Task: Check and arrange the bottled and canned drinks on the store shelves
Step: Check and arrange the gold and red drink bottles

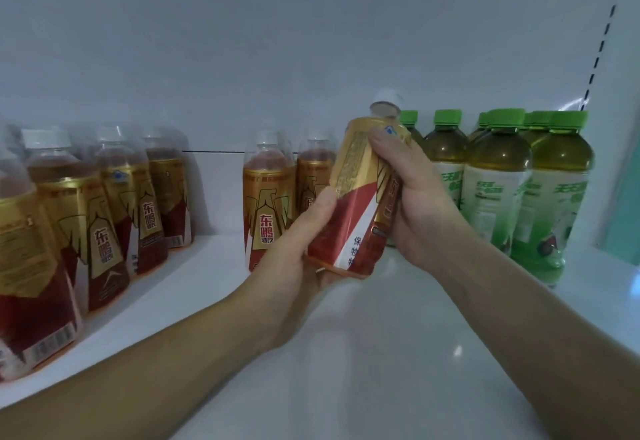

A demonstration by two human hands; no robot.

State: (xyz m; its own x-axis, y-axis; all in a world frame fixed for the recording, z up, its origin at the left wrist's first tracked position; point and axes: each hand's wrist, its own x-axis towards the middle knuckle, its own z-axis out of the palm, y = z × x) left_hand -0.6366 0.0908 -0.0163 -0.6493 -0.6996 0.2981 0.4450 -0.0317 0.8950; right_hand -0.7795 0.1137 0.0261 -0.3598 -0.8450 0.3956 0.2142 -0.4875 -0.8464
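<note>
My left hand (294, 266), centre of the frame: palm cupped under the base, thumb pressed on the label, gripping one clear plastic bottle with a gold-and-red label and a white cap (349, 221). My right hand (412, 204), just right of centre: fingers curled round the same bottle's upper side, thumb hidden behind it. The bottle is held clear above the shelf, tilted, its cap toward the upper right and its base low in my left palm. Just behind my left hand: two matching gold-and-red bottles (266, 197), upright, one behind the other. Left side of the frame: a group of the same bottles (100, 218) in rows running from the lower left back toward the rear wall, labels facing forward. Right of my right hand: a cluster of green-capped bottles of amber-green drink with pale green labels (498, 190), upright and close together. Under all of it: a glossy white shelf board (381, 353). Upper right corner: a white upright with a column of dark slots (606, 34).
</note>
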